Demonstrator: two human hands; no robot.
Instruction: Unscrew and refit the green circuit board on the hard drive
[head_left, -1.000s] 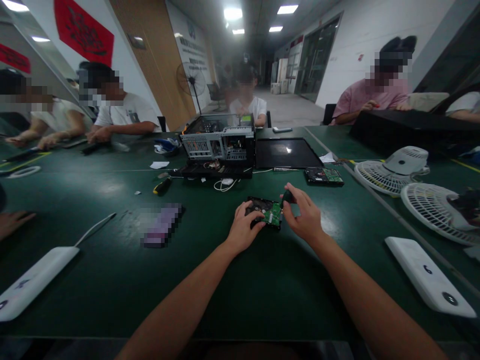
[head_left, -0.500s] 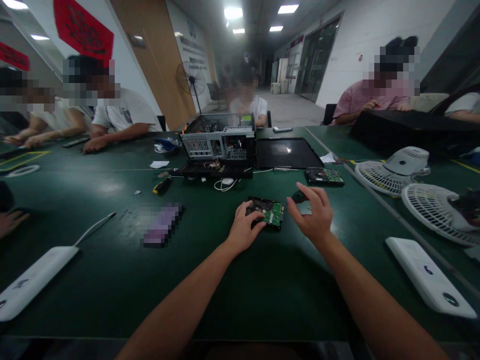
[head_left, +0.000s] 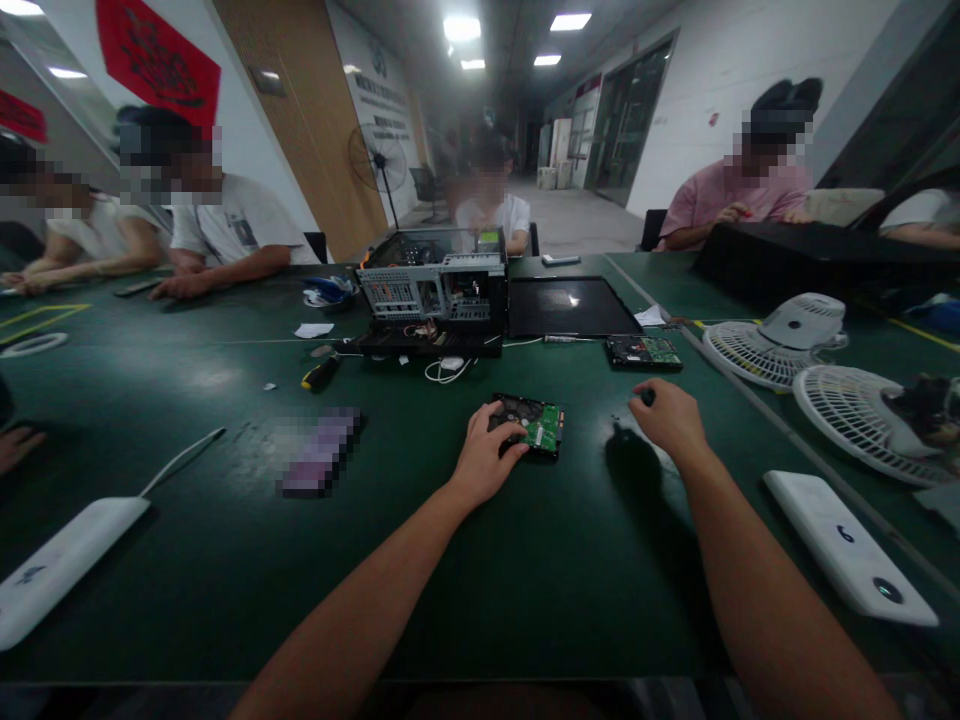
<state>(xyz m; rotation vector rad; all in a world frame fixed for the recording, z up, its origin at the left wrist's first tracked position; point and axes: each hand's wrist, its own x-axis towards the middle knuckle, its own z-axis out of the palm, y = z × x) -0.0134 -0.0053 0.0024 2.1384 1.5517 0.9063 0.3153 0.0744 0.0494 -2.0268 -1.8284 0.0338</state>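
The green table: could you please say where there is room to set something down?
Bare: between the purple item and left hand; also between the forearms, nearer than the hard drive. Crowded: around the computer case and the white fans.

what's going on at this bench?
Someone is working on a hard drive lying circuit board up on the green table. Their left hand rests on it. Their right hand is off to the drive's right, above the table, with a small dark object in its grip, mostly hidden by the fingers. A second drive and a computer case sit farther back.
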